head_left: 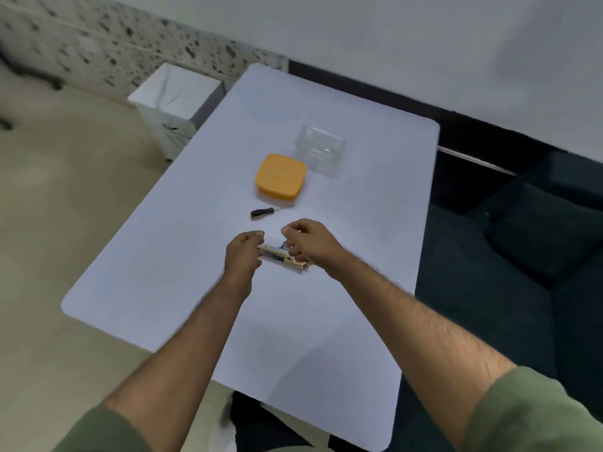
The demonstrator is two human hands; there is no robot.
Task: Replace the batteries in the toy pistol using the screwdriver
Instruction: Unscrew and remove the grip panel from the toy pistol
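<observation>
The toy pistol (pixel 281 256), tan with dark parts, lies across the middle of the white table (pixel 195 256). My left hand (pixel 243 256) grips its left end. My right hand (pixel 308 244) closes over its right half, fingers curled on top. Most of the pistol is hidden under both hands. The screwdriver (pixel 270 211), black handle and thin metal shaft, lies loose on the table just beyond my hands, apart from them. No batteries are visible.
An orange lid (pixel 281 177) lies past the screwdriver, with a clear plastic container (pixel 321 150) behind it. A white cabinet (pixel 176 106) stands at the table's far left corner. A dark sofa (pixel 522 256) runs along the table's right edge.
</observation>
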